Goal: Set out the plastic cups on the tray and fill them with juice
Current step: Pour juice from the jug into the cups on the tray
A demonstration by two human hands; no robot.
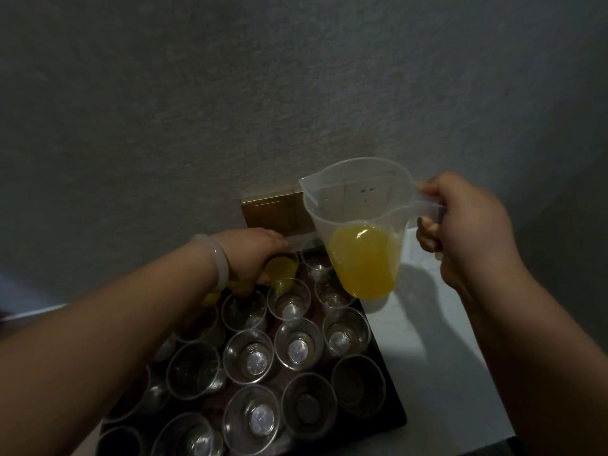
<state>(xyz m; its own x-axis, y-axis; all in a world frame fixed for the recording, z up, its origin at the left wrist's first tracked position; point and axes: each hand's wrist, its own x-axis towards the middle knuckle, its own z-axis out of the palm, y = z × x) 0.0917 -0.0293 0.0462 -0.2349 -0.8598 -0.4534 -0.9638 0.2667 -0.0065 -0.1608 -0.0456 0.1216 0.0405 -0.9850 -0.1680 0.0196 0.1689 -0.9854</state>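
grey wall (230,93) beyond tray (391,406); left hand (253,255) outstretched, grip around juice-filled cup (284,266); right hand (467,225), grip around raised jug (358,225) handle

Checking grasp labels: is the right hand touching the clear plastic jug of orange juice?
Touching. The head view shows the right hand gripping the handle of the clear plastic jug.
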